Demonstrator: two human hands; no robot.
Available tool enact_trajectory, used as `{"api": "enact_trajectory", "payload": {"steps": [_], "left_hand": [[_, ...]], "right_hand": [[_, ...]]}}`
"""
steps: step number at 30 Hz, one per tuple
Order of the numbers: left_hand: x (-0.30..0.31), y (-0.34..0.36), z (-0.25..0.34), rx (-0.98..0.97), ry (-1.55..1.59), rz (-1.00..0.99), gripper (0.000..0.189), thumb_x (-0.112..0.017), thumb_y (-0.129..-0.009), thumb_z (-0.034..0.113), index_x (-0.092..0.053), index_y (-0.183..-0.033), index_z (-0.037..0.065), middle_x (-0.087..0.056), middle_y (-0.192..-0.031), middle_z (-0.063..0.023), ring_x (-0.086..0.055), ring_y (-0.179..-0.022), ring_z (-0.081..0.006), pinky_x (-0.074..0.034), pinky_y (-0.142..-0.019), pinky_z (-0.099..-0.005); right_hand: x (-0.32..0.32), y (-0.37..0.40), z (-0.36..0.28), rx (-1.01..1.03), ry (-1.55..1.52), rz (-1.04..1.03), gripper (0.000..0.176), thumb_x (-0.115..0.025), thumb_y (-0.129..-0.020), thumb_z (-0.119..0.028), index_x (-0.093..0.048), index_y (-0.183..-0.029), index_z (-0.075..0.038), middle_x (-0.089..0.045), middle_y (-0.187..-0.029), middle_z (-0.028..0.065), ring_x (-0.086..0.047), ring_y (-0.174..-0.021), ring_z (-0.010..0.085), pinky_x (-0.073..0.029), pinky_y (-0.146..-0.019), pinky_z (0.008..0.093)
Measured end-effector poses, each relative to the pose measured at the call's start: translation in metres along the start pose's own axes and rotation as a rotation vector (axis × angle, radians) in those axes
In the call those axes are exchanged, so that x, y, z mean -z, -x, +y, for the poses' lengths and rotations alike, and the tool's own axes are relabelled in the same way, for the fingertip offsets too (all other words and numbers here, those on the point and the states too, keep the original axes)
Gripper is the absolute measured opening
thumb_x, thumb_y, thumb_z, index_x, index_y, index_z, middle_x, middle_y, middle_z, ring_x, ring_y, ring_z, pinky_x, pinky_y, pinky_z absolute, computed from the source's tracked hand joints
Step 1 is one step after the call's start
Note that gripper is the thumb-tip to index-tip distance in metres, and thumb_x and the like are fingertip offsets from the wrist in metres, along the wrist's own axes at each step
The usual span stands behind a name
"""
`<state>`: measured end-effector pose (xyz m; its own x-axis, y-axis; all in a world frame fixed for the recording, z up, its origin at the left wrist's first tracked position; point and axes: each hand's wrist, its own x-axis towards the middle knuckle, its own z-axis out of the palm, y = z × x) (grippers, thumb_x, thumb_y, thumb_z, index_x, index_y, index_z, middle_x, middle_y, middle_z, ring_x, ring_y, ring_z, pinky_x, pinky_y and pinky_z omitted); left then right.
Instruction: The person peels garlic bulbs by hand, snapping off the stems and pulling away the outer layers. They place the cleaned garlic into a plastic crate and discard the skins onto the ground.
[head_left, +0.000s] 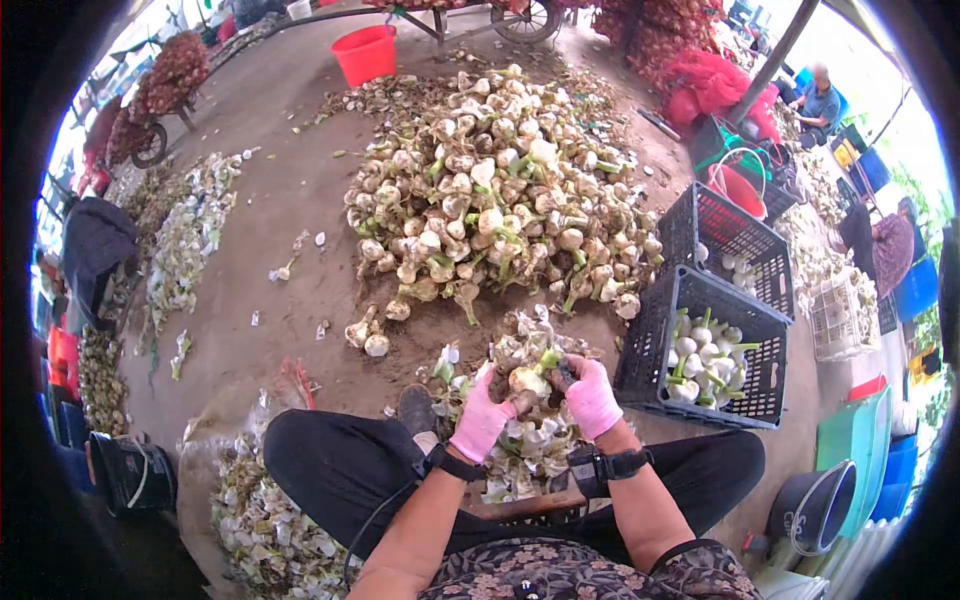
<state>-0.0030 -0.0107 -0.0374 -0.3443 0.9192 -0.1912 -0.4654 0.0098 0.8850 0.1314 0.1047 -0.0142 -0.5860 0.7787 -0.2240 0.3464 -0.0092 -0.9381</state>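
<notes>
Between my two pink-gloved hands is a garlic bulb [529, 380] with a short green stem, held above a heap of peeled skins [535, 440]. My left hand [483, 415] grips it from the left, fingers closed. My right hand [590, 396] is closed at its right side, by the stem. Bare fingertips show past the gloves. Beyond them lies a big pile of untrimmed garlic [500, 200] with stems. To my right, a black crate [700, 400] holds several cleaned white bulbs [706, 360].
A second black crate [735, 235] stands behind the first, with a red bucket [738, 188] beyond it. Another red bucket [365, 56] is past the pile. Dark buckets [815, 510] sit at right and left. Other people [820, 100] sit at the far right.
</notes>
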Motion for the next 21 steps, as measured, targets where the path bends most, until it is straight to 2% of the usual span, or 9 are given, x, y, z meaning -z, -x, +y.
{"api": "enact_trajectory", "payload": {"steps": [4,6,7,10,12,14,15,17,21], "left_hand": [[0.003,0.002,-0.005,0.204,0.273,0.013,0.04,-0.055,-0.091,0.017,-0.044,-0.126,0.001,-0.06,-0.109,-0.0085,-0.06,-0.096,-0.0178,-0.049,-0.083,-0.0295],[0.006,-0.002,-0.006,0.331,0.507,-0.094,0.04,-0.039,-0.097,0.032,-0.047,-0.125,0.005,-0.06,-0.109,-0.0066,-0.061,-0.09,-0.0191,-0.049,-0.07,-0.029],[0.002,-0.005,-0.008,0.403,0.465,0.022,0.046,-0.029,-0.098,0.042,-0.047,-0.125,0.009,-0.061,-0.111,-0.005,-0.061,-0.087,-0.0195,-0.046,-0.063,-0.0289],[0.003,-0.003,0.002,0.446,0.425,-0.046,0.048,-0.03,-0.098,0.045,-0.047,-0.126,0.011,-0.059,-0.114,-0.004,-0.061,-0.092,-0.0205,-0.049,-0.069,-0.0321],[-0.003,0.0,0.012,0.426,0.539,-0.077,0.042,-0.04,-0.097,0.038,-0.045,-0.128,0.01,-0.058,-0.117,-0.0061,-0.06,-0.099,-0.0216,-0.051,-0.079,-0.0359],[-0.006,0.001,0.012,0.218,0.269,-0.049,0.039,-0.052,-0.094,0.022,-0.043,-0.129,0.007,-0.056,-0.12,-0.0088,-0.057,-0.106,-0.023,-0.049,-0.09,-0.0394],[-0.002,0.001,0.011,0.247,0.421,-0.038,0.043,-0.058,-0.089,0.008,-0.042,-0.129,0.005,-0.055,-0.12,-0.0105,-0.056,-0.108,-0.0228,-0.047,-0.093,-0.04],[0.002,0.002,0.009,0.265,0.469,-0.078,0.042,-0.057,-0.09,0.01,-0.042,-0.129,0.005,-0.055,-0.121,-0.0101,-0.056,-0.108,-0.0228,-0.047,-0.093,-0.0396],[-0.002,0.009,0.01,0.368,0.517,-0.074,0.041,-0.059,-0.09,0.014,-0.044,-0.126,0.003,-0.058,-0.116,-0.0084,-0.06,-0.101,-0.0212,-0.053,-0.083,-0.036]], "right_hand": [[0.004,0.005,-0.013,-0.061,-0.124,-0.062,0.024,-0.064,-0.086,-0.012,-0.062,-0.105,0.002,-0.065,-0.088,0.0018,-0.055,-0.077,0.0076,-0.046,-0.071,0.0246],[0.0,0.009,-0.014,-0.068,-0.185,-0.117,0.025,-0.064,-0.086,-0.014,-0.062,-0.105,0.002,-0.065,-0.089,0.0017,-0.056,-0.077,0.0077,-0.046,-0.071,0.0245],[-0.002,0.01,-0.013,-0.074,-0.245,-0.174,0.026,-0.064,-0.087,-0.015,-0.061,-0.106,0.002,-0.065,-0.09,0.0015,-0.056,-0.078,0.0078,-0.047,-0.071,0.0244],[-0.002,0.01,-0.008,-0.152,-0.367,-0.118,0.021,-0.064,-0.087,-0.012,-0.063,-0.103,0.001,-0.065,-0.087,0.0013,-0.054,-0.077,0.0064,-0.046,-0.067,0.0234],[0.0,0.007,0.006,-0.17,-0.423,-0.12,0.02,-0.064,-0.087,-0.012,-0.063,-0.103,0.001,-0.064,-0.087,0.0014,-0.054,-0.077,0.0066,-0.046,-0.067,0.0233],[0.002,0.009,0.008,-0.19,-0.475,-0.123,0.02,-0.064,-0.087,-0.012,-0.063,-0.102,0.0,-0.064,-0.087,0.0015,-0.053,-0.077,0.0069,-0.045,-0.066,0.0233],[0.001,0.011,0.001,-0.181,-0.436,-0.111,0.019,-0.063,-0.087,-0.011,-0.064,-0.102,0.0,-0.064,-0.087,0.0014,-0.053,-0.075,0.0069,-0.045,-0.066,0.0232],[0.001,0.009,-0.003,-0.173,-0.399,-0.1,0.017,-0.063,-0.087,-0.011,-0.064,-0.101,0.0,-0.064,-0.086,0.0014,-0.052,-0.074,0.007,-0.044,-0.065,0.0231],[0.012,-0.016,0.017,-0.171,-0.243,0.279,0.017,-0.062,-0.085,-0.007,-0.063,-0.101,0.001,-0.064,-0.082,0.0032,-0.055,-0.074,0.0098,-0.045,-0.065,0.0251]]}}
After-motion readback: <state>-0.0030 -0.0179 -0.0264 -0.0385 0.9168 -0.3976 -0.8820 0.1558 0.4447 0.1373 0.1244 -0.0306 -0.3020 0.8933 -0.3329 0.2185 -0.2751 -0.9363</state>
